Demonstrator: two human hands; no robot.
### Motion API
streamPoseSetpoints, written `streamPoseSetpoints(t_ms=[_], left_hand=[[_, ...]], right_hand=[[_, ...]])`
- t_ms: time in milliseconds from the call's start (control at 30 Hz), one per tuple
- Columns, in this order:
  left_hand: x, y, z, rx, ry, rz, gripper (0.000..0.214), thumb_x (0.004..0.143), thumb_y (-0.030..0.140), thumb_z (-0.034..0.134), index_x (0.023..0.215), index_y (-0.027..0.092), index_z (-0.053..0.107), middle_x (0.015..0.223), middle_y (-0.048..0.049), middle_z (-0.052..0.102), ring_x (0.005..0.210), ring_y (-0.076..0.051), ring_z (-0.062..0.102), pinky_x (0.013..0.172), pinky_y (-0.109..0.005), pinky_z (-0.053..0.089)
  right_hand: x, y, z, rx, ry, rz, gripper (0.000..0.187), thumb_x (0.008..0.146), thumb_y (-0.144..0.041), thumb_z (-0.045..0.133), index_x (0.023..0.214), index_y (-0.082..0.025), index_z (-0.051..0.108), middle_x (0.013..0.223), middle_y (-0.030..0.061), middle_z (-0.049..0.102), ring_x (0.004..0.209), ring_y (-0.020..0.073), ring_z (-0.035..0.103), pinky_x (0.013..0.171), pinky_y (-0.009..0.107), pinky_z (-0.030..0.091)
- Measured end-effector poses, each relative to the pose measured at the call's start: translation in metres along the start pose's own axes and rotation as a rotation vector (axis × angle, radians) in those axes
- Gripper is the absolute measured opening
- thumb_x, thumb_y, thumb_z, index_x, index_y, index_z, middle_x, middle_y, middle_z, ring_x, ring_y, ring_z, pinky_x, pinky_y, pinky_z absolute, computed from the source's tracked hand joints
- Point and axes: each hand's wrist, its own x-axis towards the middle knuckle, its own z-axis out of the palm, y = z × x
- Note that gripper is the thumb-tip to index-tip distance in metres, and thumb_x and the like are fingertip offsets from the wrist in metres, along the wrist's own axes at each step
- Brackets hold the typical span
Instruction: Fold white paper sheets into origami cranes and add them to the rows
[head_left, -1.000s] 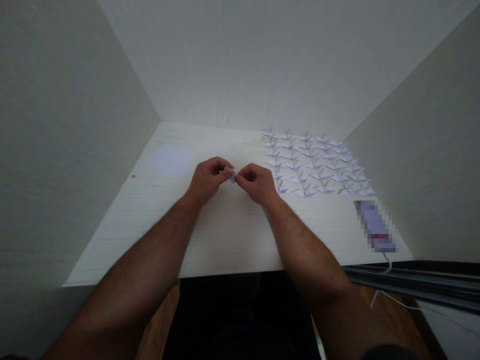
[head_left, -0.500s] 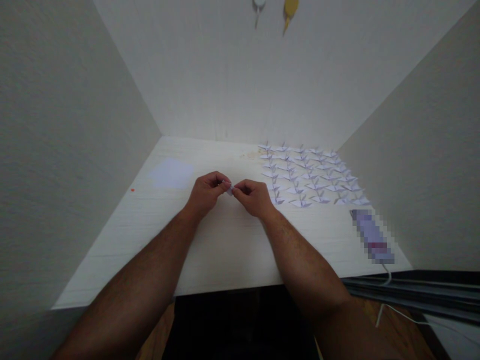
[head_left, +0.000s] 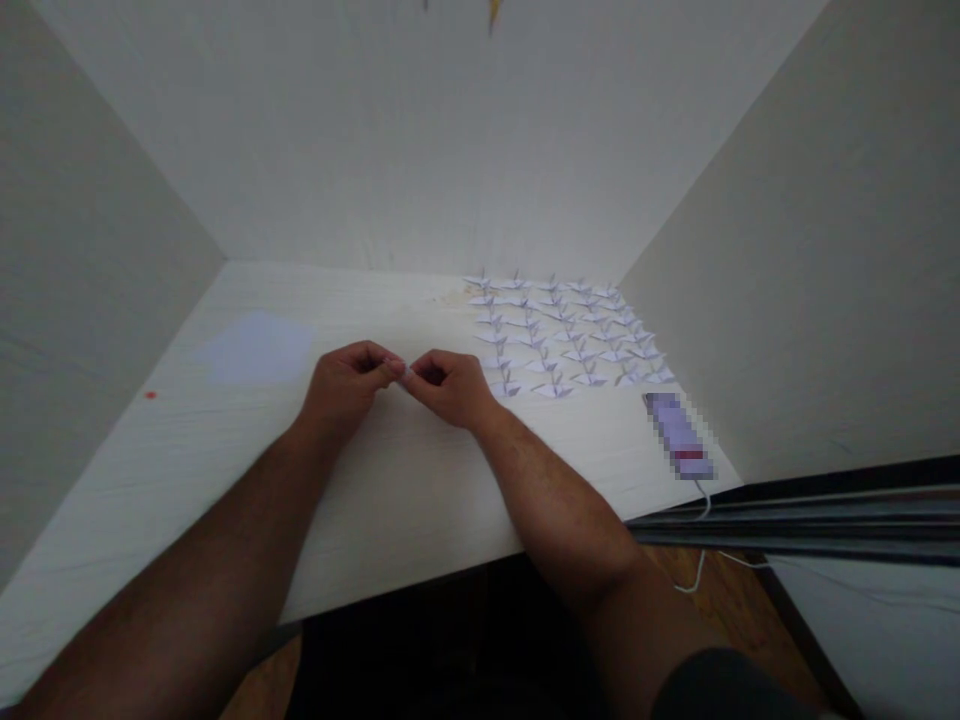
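My left hand [head_left: 351, 385] and my right hand [head_left: 452, 387] meet above the middle of the white table [head_left: 375, 500]. Between their pinched thumbs and fingers is a small folded piece of white paper [head_left: 406, 372]. Most of it is covered by the fingertips, so its shape cannot be made out. Right of my right hand, several white paper cranes [head_left: 533, 340] stand in rows on the table. A pale stack or sheet of white paper [head_left: 255, 348] lies to the left of my left hand.
At the table's right edge lies a blurred-out phone-like object [head_left: 679, 435] with a white cable [head_left: 703, 500]. A small red-orange bit [head_left: 151, 395] is near the left edge. Walls enclose the table at the back and both sides. Yellow tip of a wall hook [head_left: 493, 15] shows above.
The view has turned right and tilted, so everything appears shifted left. Both hands keep pinching the small paper, which is now more hidden between the fingertips.
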Motion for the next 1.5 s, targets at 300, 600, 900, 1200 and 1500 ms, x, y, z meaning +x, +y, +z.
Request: streamPoseSetpoints(t_ms=[300, 600, 900, 1200, 1500], left_hand=[[0.0, 0.001, 0.001, -0.015, -0.052, -0.009, 0.009, 0.064, 0.024, 0.075, 0.06, 0.021, 0.068, 0.054, 0.0007, 0.059, 0.05, -0.012, 0.049, 0.05, -0.025, 0.04], [-0.001, -0.002, 0.0, -0.112, -0.065, -0.057, 0.009, 0.065, 0.025, 0.076, 0.066, 0.019, 0.07, 0.058, 0.0011, 0.061, 0.053, -0.01, 0.05, 0.054, -0.024, 0.04], [-0.002, -0.002, 0.0, -0.384, -0.089, -0.154, 0.021, 0.064, 0.027, 0.079, 0.078, 0.016, 0.067, 0.071, -0.0032, 0.069, 0.063, -0.015, 0.066, 0.057, -0.027, 0.05], [-0.002, -0.006, 0.002, -0.254, -0.066, -0.053, 0.025, 0.064, 0.033, 0.081, 0.079, 0.016, 0.071, 0.076, -0.0051, 0.072, 0.069, -0.018, 0.068, 0.074, -0.036, 0.057], [-0.001, -0.006, 0.002, -0.248, -0.007, -0.059, 0.019, 0.066, 0.032, 0.08, 0.076, 0.019, 0.072, 0.072, -0.003, 0.071, 0.069, -0.017, 0.068, 0.076, -0.035, 0.057]], right_hand=[[0.0, 0.001, 0.001, 0.014, 0.006, 0.006, 0.03, 0.082, -0.046, 0.063, 0.073, -0.018, 0.066, 0.062, -0.002, 0.061, 0.058, 0.0086, 0.051, 0.057, 0.022, 0.039], [0.0, 0.002, 0.002, 0.121, 0.017, 0.031, 0.027, 0.08, -0.043, 0.065, 0.072, -0.017, 0.066, 0.064, -0.001, 0.064, 0.058, 0.009, 0.052, 0.057, 0.022, 0.04], [0.001, 0.006, 0.003, 0.204, 0.182, 0.076, 0.026, 0.077, -0.044, 0.069, 0.08, -0.02, 0.06, 0.062, -0.0046, 0.058, 0.054, 0.0094, 0.05, 0.054, 0.023, 0.04], [0.003, 0.004, 0.002, -0.006, 0.246, -0.043, 0.018, 0.083, -0.037, 0.065, 0.076, -0.02, 0.06, 0.081, 0.0001, 0.061, 0.066, 0.0102, 0.055, 0.065, 0.026, 0.047], [0.003, 0.002, 0.003, 0.048, 0.187, -0.115, 0.022, 0.079, -0.039, 0.071, 0.085, -0.02, 0.061, 0.097, 0.0019, 0.061, 0.068, 0.0081, 0.058, 0.065, 0.024, 0.051]])
